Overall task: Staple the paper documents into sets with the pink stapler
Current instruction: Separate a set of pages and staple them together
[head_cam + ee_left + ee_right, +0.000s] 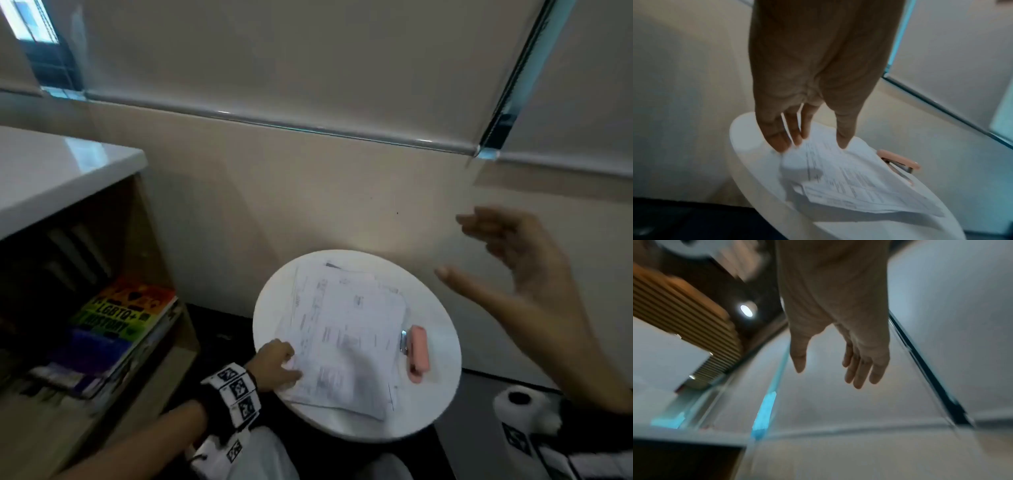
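Here the left hand (274, 363) is pinching the near corner of the papers (346, 339), lifting that edge off the round table (442, 404), probably to gather or square them. The stapler (418, 353) is lying untouched just beside the stack's right edge, within easy reach. The right hand (524, 284) is hanging in the air with fingers spread, grasping nothing, seemingly readying to come down.

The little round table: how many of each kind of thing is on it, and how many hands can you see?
Pink stapler: 1
Pile of papers: 1, sheets too blurred to count
Hands: 2, the left hand on the papers' edge, the right hand open in the air
Total: 4
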A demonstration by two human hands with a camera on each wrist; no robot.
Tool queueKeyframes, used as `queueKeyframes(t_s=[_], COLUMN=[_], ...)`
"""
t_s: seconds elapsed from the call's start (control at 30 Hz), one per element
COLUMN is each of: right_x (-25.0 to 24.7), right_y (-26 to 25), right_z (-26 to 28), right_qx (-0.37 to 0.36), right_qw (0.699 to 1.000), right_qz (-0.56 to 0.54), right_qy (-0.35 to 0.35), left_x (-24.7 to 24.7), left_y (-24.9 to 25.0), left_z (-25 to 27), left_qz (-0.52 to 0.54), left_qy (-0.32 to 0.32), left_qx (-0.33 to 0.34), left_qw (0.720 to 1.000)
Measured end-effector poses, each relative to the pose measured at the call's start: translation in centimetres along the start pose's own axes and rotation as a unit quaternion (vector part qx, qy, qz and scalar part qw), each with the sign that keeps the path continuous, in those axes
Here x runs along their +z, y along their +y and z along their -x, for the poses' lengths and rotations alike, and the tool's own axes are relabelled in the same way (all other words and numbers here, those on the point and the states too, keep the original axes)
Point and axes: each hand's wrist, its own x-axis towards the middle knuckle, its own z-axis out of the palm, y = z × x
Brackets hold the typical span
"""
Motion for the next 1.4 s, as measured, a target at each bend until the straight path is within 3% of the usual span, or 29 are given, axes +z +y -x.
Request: queueKeyframes(t_s=[0.07,0.2,0.4,0.6,0.73,0.83,0.93,1.03,1.1,1.17,1.23,1.33,1.4], right_x=[4.1,7.9,12.1,14.9,15.3,15.3,14.2,12.2,11.2,11.0,11.7,14.7,17.3], right_y=[3.1,13.3,20.7,24.2,25.4,25.9,25.5,23.4,20.8,18.4,16.7,15.2,15.6], right_z=[2.0,4.7,6.0,5.5,4.7,4.6,4.4,4.5,4.6,4.6,4.8,5.9,6.9], right_qx=[0.089,0.295,0.423,0.431,0.476,0.5,0.515,0.433,0.356,0.297,0.287,0.302,0.306], right_qw=[0.996,0.95,0.887,0.881,0.86,0.842,0.834,0.87,0.904,0.94,0.958,0.932,0.91], right_qz=[0.022,0.087,0.166,0.189,0.185,0.204,0.185,0.093,0.059,0.021,0.002,-0.014,0.018], right_qy=[0.008,-0.052,-0.085,-0.037,-0.009,-0.016,0.07,0.217,0.231,0.166,0.021,-0.199,-0.279], left_x=[1.6,3.9,6.4,7.7,6.3,5.4,5.5,5.4,5.9,7.0,8.1,8.7,8.2], left_y=[0.4,1.9,3.3,3.3,3.2,2.9,2.5,2.9,2.8,2.7,2.4,1.4,0.6], left_z=[-0.9,-1.9,-2.6,-2.9,-3.6,-4.4,-3.7,-1.1,0.8,2.6,4.0,5.0,5.3], left_qz=[0.0,-0.013,0.008,-0.059,-0.103,0.041,0.241,0.405,0.448,0.473,0.476,0.462,0.374], left_qy=[0.08,0.154,0.258,0.317,0.303,0.3,0.309,0.261,0.211,0.132,0.047,-0.045,-0.026], left_qx=[-0.057,-0.17,-0.213,-0.168,-0.131,-0.093,0.01,0.051,0.026,-0.012,-0.042,-0.058,-0.061], left_qw=[0.995,0.973,0.942,0.932,0.938,0.949,0.92,0.875,0.869,0.871,0.877,0.884,0.925])
